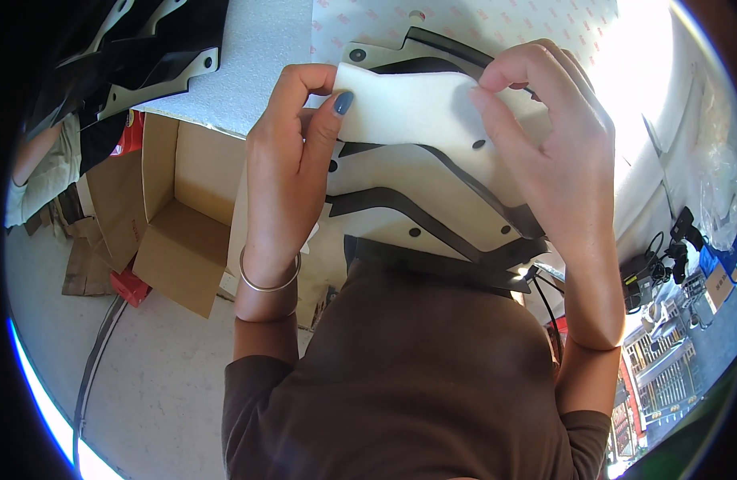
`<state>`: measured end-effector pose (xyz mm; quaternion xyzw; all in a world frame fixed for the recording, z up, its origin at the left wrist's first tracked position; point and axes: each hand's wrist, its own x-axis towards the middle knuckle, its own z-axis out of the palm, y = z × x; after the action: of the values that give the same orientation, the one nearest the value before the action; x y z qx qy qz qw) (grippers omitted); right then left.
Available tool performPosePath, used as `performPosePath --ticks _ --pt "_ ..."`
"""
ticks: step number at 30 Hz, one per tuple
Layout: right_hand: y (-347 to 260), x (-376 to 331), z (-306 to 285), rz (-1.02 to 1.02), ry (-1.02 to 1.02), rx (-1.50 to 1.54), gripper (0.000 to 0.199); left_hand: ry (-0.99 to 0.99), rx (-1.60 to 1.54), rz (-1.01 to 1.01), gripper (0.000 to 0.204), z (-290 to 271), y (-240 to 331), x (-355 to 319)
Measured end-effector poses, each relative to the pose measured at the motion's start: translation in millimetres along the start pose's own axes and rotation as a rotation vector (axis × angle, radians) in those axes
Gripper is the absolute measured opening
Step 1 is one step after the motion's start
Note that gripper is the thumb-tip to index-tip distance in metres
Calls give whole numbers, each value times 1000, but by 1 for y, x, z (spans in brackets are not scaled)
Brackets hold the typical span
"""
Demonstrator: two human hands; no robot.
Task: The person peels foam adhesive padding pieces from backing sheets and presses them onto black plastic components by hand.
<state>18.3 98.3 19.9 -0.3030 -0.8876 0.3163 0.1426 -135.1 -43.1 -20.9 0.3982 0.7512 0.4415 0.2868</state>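
Observation:
A white, soft-looking felt strip (pixel 408 108) is stretched between my hands, just over a dark panel. My left hand (pixel 288 144) grips its left end, thumb on top and fingers behind. At the right end, the thumb and forefinger of my right hand (pixel 564 120) pinch close together on the strip's upper corner. Below lies the black moulded panel (pixel 384 198), with white pieces (pixel 400 170) laid between its dark ridges and several dark round holes showing. Part of the panel is hidden by the strip and my hands.
More black panels with white pieces (pixel 164 80) lie at the table's far left. An open cardboard box (pixel 200 180) stands on the floor below. Backing paper with red print (pixel 496 20) lies behind. Another person's sleeve (pixel 44 180) shows at left; cables and black devices (pixel 656 276) sit at right.

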Motion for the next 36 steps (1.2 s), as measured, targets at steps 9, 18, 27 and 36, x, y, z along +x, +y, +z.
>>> performPosePath --ticks 9,18,27,36 --pt "0 -1 -2 -6 -6 29 14 78 101 92 12 6 -6 -1" --pt "2 1 -3 -21 -46 86 16 48 2 144 10 -2 -12 3" --pt "-5 9 0 -106 -55 -47 16 -45 29 -132 9 -11 -7 -3" --pt "4 13 -15 -23 -174 66 9 5 20 -110 8 -17 20 -17"
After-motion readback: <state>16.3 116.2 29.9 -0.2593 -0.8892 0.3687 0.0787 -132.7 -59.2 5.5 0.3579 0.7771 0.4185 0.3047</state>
